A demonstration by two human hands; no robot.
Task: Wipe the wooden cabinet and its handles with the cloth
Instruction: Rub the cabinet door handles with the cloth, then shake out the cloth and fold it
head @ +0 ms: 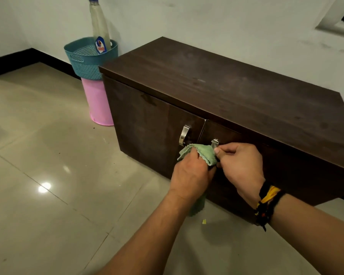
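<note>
A low dark wooden cabinet (216, 86) with two doors stands against the white wall. The left door's metal handle (184, 135) is uncovered. Only the top of the right door's handle (214, 142) shows above a light green cloth (204, 152). My left hand (191, 175) grips the cloth from the left, and part of the cloth hangs down below that hand. My right hand (239, 165) pinches the cloth's right edge at the right handle. A black and yellow band sits on my right wrist.
Left of the cabinet a teal basket (87, 58) rests on a pink bin (97, 102), with a spray bottle (99, 26) standing in the basket. The glossy tiled floor (48, 175) spreads to the left and front. A small yellow scrap (204, 221) lies on it.
</note>
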